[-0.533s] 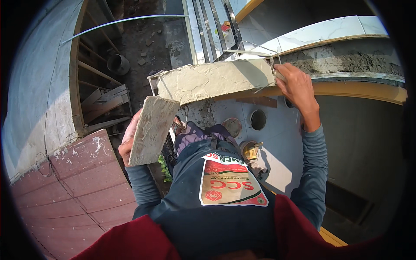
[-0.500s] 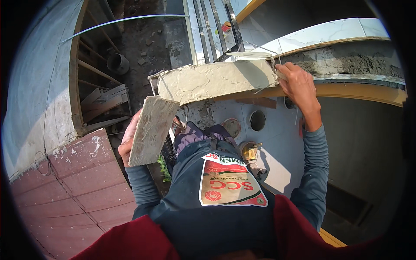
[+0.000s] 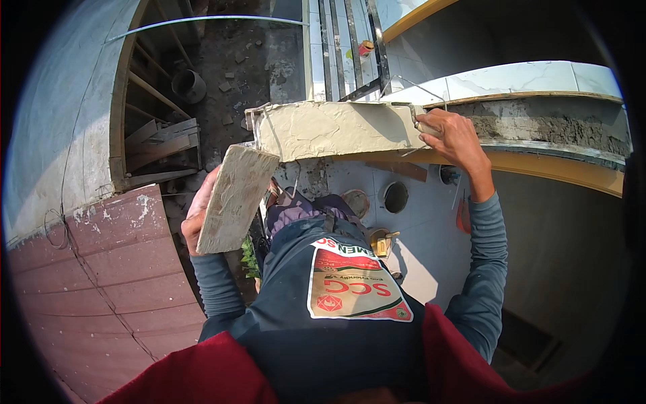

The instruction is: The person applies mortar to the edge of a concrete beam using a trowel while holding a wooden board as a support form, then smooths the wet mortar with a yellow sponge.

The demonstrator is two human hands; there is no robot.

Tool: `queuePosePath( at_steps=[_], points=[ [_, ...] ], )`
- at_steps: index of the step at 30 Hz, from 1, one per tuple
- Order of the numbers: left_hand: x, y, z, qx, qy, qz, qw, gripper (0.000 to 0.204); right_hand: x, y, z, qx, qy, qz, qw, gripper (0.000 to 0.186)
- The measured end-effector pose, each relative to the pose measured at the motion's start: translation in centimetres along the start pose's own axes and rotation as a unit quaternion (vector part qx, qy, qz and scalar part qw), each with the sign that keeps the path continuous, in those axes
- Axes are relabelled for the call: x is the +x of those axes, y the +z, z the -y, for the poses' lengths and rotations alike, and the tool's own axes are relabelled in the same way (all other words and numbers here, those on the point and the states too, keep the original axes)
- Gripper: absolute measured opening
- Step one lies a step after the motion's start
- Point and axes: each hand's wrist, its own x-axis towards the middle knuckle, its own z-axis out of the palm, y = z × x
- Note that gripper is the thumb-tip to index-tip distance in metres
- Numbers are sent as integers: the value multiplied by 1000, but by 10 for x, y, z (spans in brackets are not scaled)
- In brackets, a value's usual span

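Across the middle runs a narrow ledge (image 3: 336, 129) coated with wet, cream-coloured plaster that bears ridges and smear marks. My left hand (image 3: 196, 214) grips a flat rectangular plasterer's board (image 3: 237, 200), held tilted just below the ledge's left end; its fingers are partly hidden behind the board. At the ledge's right end, my right hand (image 3: 457, 140) is closed round the handle of a trowel (image 3: 425, 128). Most of the trowel's blade cannot be made out at this angle. A bent metal rod clamp (image 3: 418, 87) arches over that end, close to my knuckles.
Rough grey mortar (image 3: 538, 124) fills the ledge farther right, beside white tiles (image 3: 511, 82). Black metal bars (image 3: 346, 50) stand beyond. Below are a round bucket (image 3: 396, 196) and a yellow-handled tool (image 3: 381, 244) on the tiled floor. Wooden planks (image 3: 161, 148) and another bucket (image 3: 188, 86) lie left.
My right hand has shifted slightly left and down along the ledge's end. The pale trowel blade, seen flat above the ledge before, has turned mostly out of sight. The left hand keeps the board nearly still.
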Motion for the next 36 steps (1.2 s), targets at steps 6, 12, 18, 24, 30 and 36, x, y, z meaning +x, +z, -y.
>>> queuePosePath(
  at_steps=[6, 12, 18, 24, 30, 36],
  points=[
    [-4, -3, -3, 5, 8, 2, 1000, 96, -16, 8, 14, 99, 6, -46, 994, 32],
    [-3, -2, -1, -10, 5, -13, 1000, 96, -55, 33, 39, 528, 178, 149, 817, 35],
    [4, 7, -4, 7, -13, -14, 1000, 96, -56, 68, 72, 635, 203, 195, 719, 35],
    [10, 4, -5, 15, -19, 7, 1000, 96, -63, 55, 67, 704, 204, 177, 657, 37],
    [11, 2, 1, 2, -25, 10, 1000, 97, -60, 59, 44, 744, 249, 156, 600, 36],
    [9, 5, 1, 13, -13, 14, 1000, 97, -38, 53, 57, 766, 206, 210, 571, 38]
  ],
)
